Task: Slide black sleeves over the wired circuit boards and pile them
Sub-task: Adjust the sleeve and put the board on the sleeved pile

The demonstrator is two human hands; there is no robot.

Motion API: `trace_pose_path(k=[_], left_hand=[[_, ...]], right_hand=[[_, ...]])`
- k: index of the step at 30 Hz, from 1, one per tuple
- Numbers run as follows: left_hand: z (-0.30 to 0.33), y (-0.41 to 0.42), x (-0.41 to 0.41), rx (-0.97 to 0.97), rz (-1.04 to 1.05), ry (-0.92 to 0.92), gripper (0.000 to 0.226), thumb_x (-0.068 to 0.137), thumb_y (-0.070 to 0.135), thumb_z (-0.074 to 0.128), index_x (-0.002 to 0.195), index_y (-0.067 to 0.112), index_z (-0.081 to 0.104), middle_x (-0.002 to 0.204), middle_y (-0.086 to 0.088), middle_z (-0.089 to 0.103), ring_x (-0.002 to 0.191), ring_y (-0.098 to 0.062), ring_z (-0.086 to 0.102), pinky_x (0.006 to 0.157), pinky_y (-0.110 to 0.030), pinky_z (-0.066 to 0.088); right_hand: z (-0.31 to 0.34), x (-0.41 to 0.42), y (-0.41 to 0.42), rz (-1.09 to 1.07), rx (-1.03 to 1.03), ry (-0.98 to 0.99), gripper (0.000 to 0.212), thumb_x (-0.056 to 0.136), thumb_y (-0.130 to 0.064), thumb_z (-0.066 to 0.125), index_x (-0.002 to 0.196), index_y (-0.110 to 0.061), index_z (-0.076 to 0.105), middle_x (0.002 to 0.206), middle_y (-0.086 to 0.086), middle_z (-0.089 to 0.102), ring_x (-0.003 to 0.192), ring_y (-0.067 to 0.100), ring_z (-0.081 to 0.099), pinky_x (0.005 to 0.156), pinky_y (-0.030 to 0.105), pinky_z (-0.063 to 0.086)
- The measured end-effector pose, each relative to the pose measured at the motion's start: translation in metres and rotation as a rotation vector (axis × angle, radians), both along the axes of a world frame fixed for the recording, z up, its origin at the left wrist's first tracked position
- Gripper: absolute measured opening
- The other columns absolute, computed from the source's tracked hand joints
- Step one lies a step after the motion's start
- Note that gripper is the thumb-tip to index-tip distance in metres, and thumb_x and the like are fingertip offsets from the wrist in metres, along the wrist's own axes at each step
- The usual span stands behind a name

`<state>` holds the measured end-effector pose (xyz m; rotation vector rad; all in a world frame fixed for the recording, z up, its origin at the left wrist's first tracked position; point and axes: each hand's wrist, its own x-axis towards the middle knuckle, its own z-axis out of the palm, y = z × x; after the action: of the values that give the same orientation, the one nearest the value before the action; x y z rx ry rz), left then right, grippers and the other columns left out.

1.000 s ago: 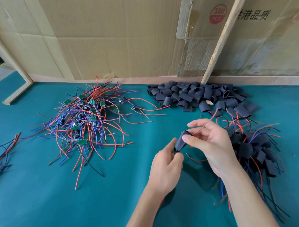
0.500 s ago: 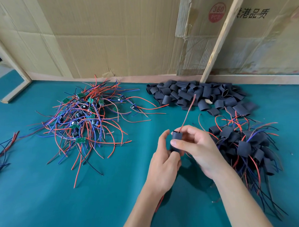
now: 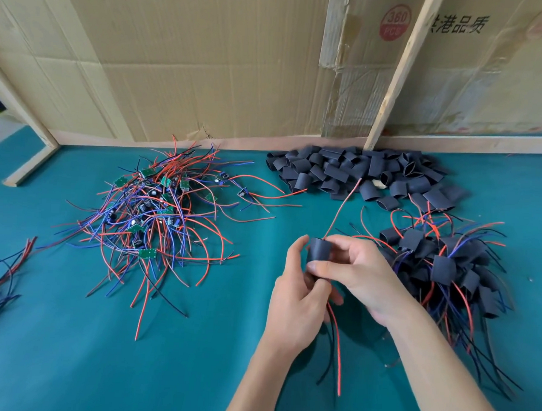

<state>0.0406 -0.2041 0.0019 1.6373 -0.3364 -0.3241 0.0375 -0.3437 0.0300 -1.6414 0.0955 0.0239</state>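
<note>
Two bare forearms are reaching in from the near edge over the teal felt-covered table [image 3: 70, 367], and both hands are meeting at one short black tube sleeve [image 3: 320, 249], held just above the cloth a little right of centre. The left hand [image 3: 296, 302] is curling around the sleeve's lower end, thumb up along its left side, while the right hand [image 3: 363, 277] is pinching it from the right, its forefinger lying across the front. The sleeve is matte, dark and slightly flattened; a thin red wire [image 3: 341, 208] is sticking out of its top and slanting away, and red and dark wires [image 3: 334, 357] are hanging from below the hands. Whether a board is sitting inside cannot be seen. Just right of the hands, a heap of finished sleeved boards with trailing red, blue and black wires [image 3: 447, 269] is lying. Farther left, a tangled pile of small green circuit boards with red, blue and black wires [image 3: 151, 212] is spreading out, and a loose bundle of wires [image 3: 2, 280] is lying at the left edge. Beyond, a pile of empty black sleeves [image 3: 358, 175] is sitting against a wall of brown cardboard sheets [image 3: 192, 62] braced by a pale wooden strut [image 3: 399, 71]. The cardboard is showing a red round stamp reading "360 PCS" [image 3: 395, 22] and black Chinese characters reading "港品质" [image 3: 457, 25].
</note>
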Motion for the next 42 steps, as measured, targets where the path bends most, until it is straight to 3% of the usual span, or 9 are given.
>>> trace_pose_path(k=[9, 16, 19, 22, 24, 27, 30, 35, 42], left_hand=[[0.0, -0.001, -0.001, -0.079, 0.085, 0.013, 0.041, 0.086, 0.024, 0.051, 0.125, 0.036, 0.052, 0.078, -0.001, 0.073, 0.054, -0.014, 0.06, 0.052, -0.025, 0.047], [-0.002, 0.001, 0.001, -0.16, 0.131, 0.028, 0.039, 0.082, 0.009, 0.048, 0.115, 0.027, 0.058, 0.079, -0.006, 0.069, 0.058, -0.015, 0.062, 0.053, -0.028, 0.048], [-0.001, 0.001, 0.001, -0.193, 0.144, 0.035, 0.035, 0.083, 0.007, 0.049, 0.112, 0.024, 0.06, 0.078, -0.005, 0.068, 0.059, -0.014, 0.062, 0.054, -0.029, 0.048], [-0.001, 0.002, 0.001, -0.207, 0.161, 0.034, 0.036, 0.088, -0.003, 0.048, 0.109, 0.023, 0.06, 0.075, 0.001, 0.068, 0.059, -0.014, 0.062, 0.055, -0.029, 0.048], [-0.001, 0.003, 0.001, -0.215, 0.18, 0.032, 0.035, 0.087, -0.004, 0.048, 0.106, 0.023, 0.061, 0.074, 0.002, 0.068, 0.058, -0.013, 0.061, 0.053, -0.028, 0.048], [0.0, 0.003, 0.001, -0.229, 0.2, 0.024, 0.032, 0.081, 0.002, 0.047, 0.104, 0.021, 0.061, 0.074, 0.003, 0.068, 0.059, -0.012, 0.062, 0.053, -0.026, 0.049], [0.0, 0.005, 0.001, -0.23, 0.203, 0.022, 0.034, 0.081, 0.002, 0.047, 0.105, 0.02, 0.062, 0.075, 0.003, 0.069, 0.059, -0.012, 0.062, 0.054, -0.025, 0.049], [0.002, 0.008, -0.001, -0.226, 0.19, 0.041, 0.036, 0.083, -0.004, 0.044, 0.107, 0.016, 0.062, 0.078, 0.001, 0.069, 0.061, -0.012, 0.062, 0.055, -0.026, 0.049], [-0.001, 0.01, 0.004, -0.319, 0.257, 0.065, 0.033, 0.086, -0.011, 0.046, 0.105, 0.011, 0.063, 0.083, -0.006, 0.071, 0.067, -0.016, 0.067, 0.063, -0.025, 0.054]], right_hand=[[0.022, 0.0, -0.02, -0.453, 0.003, -0.048, 0.015, 0.07, -0.011, 0.071, 0.085, -0.009, 0.074, 0.066, 0.008, 0.065, 0.052, 0.015, 0.051, 0.039, 0.023, 0.034], [0.079, -0.037, -0.1, -0.554, -0.716, 0.127, 0.049, 0.055, -0.051, 0.06, 0.103, -0.047, 0.068, 0.056, 0.006, 0.068, 0.034, 0.029, 0.053, 0.048, 0.027, 0.045], [0.092, -0.041, -0.138, -0.53, -0.989, 0.219, 0.046, 0.055, -0.06, 0.057, 0.08, -0.025, 0.072, 0.06, 0.009, 0.07, 0.055, 0.039, 0.068, 0.066, 0.044, 0.059], [0.113, -0.027, -0.122, -0.446, -1.102, 0.309, 0.071, 0.059, -0.059, 0.084, 0.12, -0.026, 0.069, 0.113, 0.016, 0.074, 0.106, 0.042, 0.068, 0.09, 0.052, 0.057], [0.13, -0.005, -0.085, -0.36, -1.177, 0.27, 0.054, 0.069, -0.056, 0.083, 0.116, -0.034, 0.07, 0.12, 0.004, 0.071, 0.11, 0.032, 0.064, 0.091, 0.041, 0.051], [0.126, 0.044, -0.023, -0.079, -1.143, 0.116, 0.01, 0.082, -0.037, 0.077, 0.092, -0.034, 0.076, 0.094, -0.018, 0.073, 0.085, 0.01, 0.066, 0.075, 0.028, 0.046], [0.081, 0.101, 0.035, 0.234, -1.135, 0.057, 0.027, 0.092, -0.016, 0.065, 0.114, -0.03, 0.071, 0.113, -0.008, 0.071, 0.086, 0.012, 0.065, 0.084, 0.027, 0.051], [0.023, 0.153, 0.067, 0.112, -1.224, 0.089, 0.022, 0.099, -0.026, 0.062, 0.12, -0.022, 0.061, 0.131, 0.008, 0.054, 0.123, 0.034, 0.056, 0.101, 0.044, 0.048], [0.028, 0.135, 0.045, 0.023, -0.848, 0.005, 0.023, 0.08, -0.032, 0.085, 0.07, -0.019, 0.07, 0.073, -0.005, 0.069, 0.073, 0.016, 0.06, 0.064, 0.029, 0.041]])
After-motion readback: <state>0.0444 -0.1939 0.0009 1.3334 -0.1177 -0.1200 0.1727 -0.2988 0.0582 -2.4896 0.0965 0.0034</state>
